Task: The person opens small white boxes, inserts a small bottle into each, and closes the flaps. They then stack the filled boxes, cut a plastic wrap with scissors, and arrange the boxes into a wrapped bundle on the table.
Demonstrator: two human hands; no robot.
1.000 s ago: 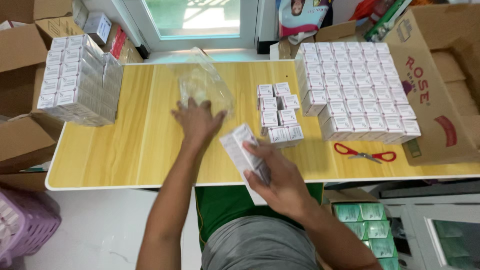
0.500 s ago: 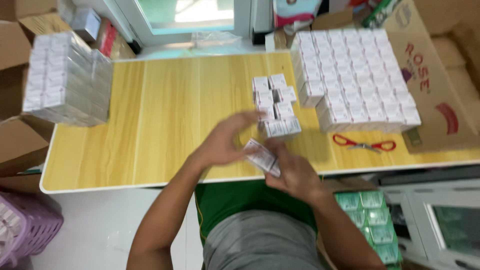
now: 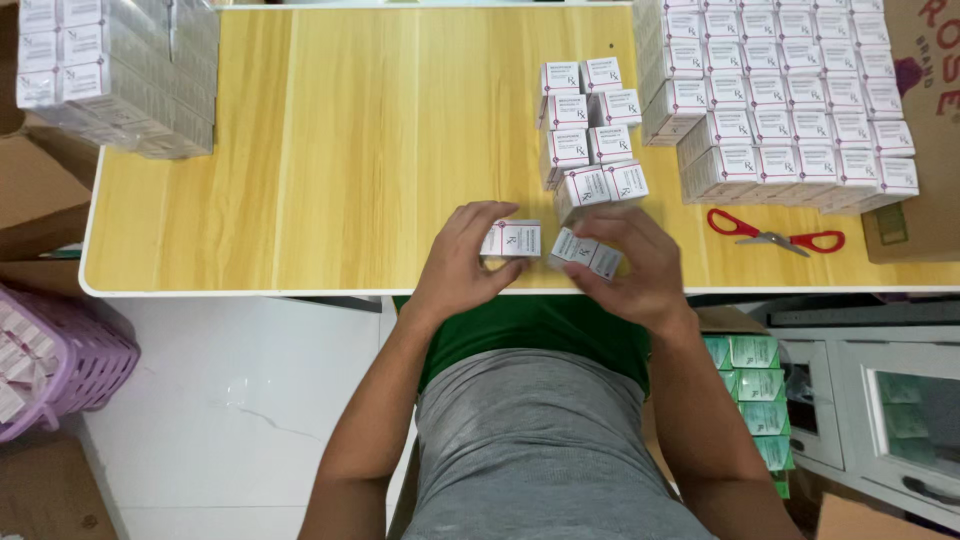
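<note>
Beyond the hands a loose cluster of small white cardboard boxes with purple-edged labels (image 3: 588,130) stands on the desk, its nearest boxes just above the right hand, and to the right of it a big stepped block of the same white boxes (image 3: 780,100) runs up to the top edge of the view. A pair of red-handled scissors (image 3: 775,236) lies on the desk below that block, near the right hand but apart from it. At the far left corner sits a shrink-wrapped stack of white boxes (image 3: 115,70). The desk (image 3: 300,150) is a pale yellow wood-grain top with a white rim and rounded corners. Left of it on the white floor stands a purple plastic basket (image 3: 55,350), with brown cartons behind it — a large brown cardboard carton with red print (image 3: 925,150) is at the right edge. Lower right, green-and-white packets (image 3: 755,385) are stacked beside a grey cabinet. The left hand (image 3: 462,265) pinches one small white box (image 3: 512,239) at the desk's near edge; the right hand (image 3: 635,270) curls around a second white box (image 3: 587,254), tilted, just beside the first.
</note>
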